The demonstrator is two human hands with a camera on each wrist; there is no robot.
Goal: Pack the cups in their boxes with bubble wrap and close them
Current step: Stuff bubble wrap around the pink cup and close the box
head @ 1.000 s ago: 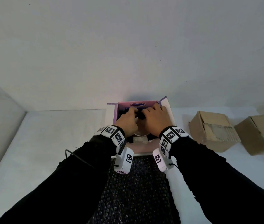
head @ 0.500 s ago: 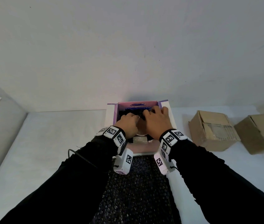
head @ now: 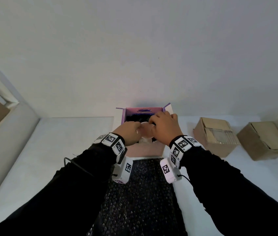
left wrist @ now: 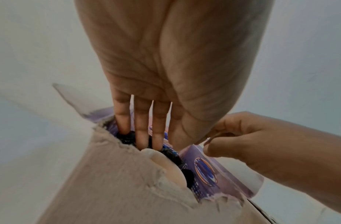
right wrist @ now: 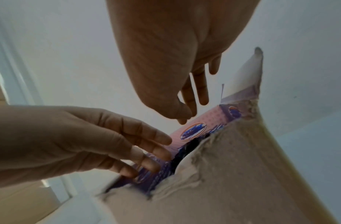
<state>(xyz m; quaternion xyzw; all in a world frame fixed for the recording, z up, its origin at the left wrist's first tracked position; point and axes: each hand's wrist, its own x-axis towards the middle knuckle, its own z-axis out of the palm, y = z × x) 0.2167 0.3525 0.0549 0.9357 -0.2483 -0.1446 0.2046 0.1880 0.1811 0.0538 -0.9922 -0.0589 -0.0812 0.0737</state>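
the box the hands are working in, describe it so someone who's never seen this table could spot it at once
On the white table, look against the back wall, straight ahead of the person, just past the strip of black bubble wrap. The open box stands there with both hands over it. Unlike the two plain brown cardboard boxes to its right, it is pink and purple, with printed flaps standing up.

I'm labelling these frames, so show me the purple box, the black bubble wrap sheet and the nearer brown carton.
purple box (head: 143,110), head view, inner far wall.
black bubble wrap sheet (head: 140,198), head view, middle of sheet.
nearer brown carton (head: 215,132), head view, top flaps.
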